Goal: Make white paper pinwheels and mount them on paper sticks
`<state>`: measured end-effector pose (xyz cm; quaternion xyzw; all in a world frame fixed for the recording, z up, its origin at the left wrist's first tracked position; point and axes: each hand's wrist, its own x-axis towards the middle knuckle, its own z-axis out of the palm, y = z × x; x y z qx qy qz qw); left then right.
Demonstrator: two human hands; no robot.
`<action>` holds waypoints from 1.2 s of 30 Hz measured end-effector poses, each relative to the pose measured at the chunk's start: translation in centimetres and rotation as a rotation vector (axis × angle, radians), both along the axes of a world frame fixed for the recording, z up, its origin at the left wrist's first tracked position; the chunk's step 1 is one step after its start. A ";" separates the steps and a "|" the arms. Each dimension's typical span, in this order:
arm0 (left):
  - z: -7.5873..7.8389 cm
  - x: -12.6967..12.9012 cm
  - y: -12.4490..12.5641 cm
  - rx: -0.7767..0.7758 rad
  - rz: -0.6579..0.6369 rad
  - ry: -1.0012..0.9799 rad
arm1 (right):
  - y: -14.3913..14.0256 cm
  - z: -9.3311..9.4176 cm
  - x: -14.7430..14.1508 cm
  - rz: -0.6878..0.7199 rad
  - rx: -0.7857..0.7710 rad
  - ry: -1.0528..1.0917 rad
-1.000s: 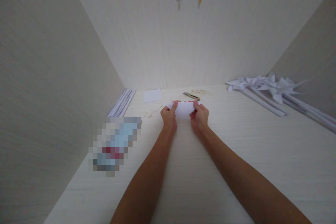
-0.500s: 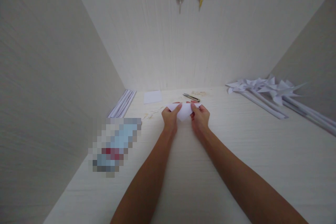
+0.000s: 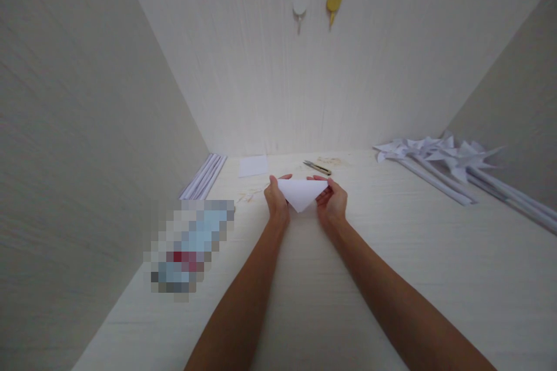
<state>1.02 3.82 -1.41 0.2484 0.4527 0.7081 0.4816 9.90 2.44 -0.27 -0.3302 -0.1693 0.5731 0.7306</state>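
A white sheet of paper (image 3: 301,192), folded into a triangle with its tip pointing toward me, is held just above the pale table (image 3: 391,266). My left hand (image 3: 275,202) pinches its left corner and my right hand (image 3: 334,204) pinches its right corner. Both hands meet near the middle of the table, with the forearms reaching in from the bottom edge.
Small scissors (image 3: 317,167) and a white paper square (image 3: 253,166) lie behind the hands. Paper strips (image 3: 204,175) lean along the left wall. Several paper pinwheels (image 3: 439,153) on rolled sticks lie at the right. A blurred object (image 3: 187,246) sits at the left. Two hooks (image 3: 316,4) hang on the back wall.
The paper went from a flat, wide strip to a downward-pointing triangle. Both hands drew slightly toward me and turned the paper's face up toward the camera.
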 end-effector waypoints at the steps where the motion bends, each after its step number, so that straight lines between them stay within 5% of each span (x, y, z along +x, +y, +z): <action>1: 0.0 -0.1 -0.1 0.002 0.020 0.021 | 0.0 0.0 0.0 0.002 -0.001 -0.008; 9: 0.6 -0.3 -0.6 0.116 0.199 0.002 | -0.2 -0.4 -0.3 -0.021 0.032 -0.132; 17: 0.8 0.7 -0.9 0.130 -0.035 -0.082 | 0.1 -0.2 -0.4 -0.092 0.052 -0.046; 29: 1.3 1.3 -1.8 0.054 -0.095 -0.083 | 0.0 -0.8 -0.5 -0.057 0.091 -0.227; 36: 1.2 1.2 -1.6 0.059 -0.021 -0.158 | -0.2 -0.6 -0.6 -0.072 0.140 -0.409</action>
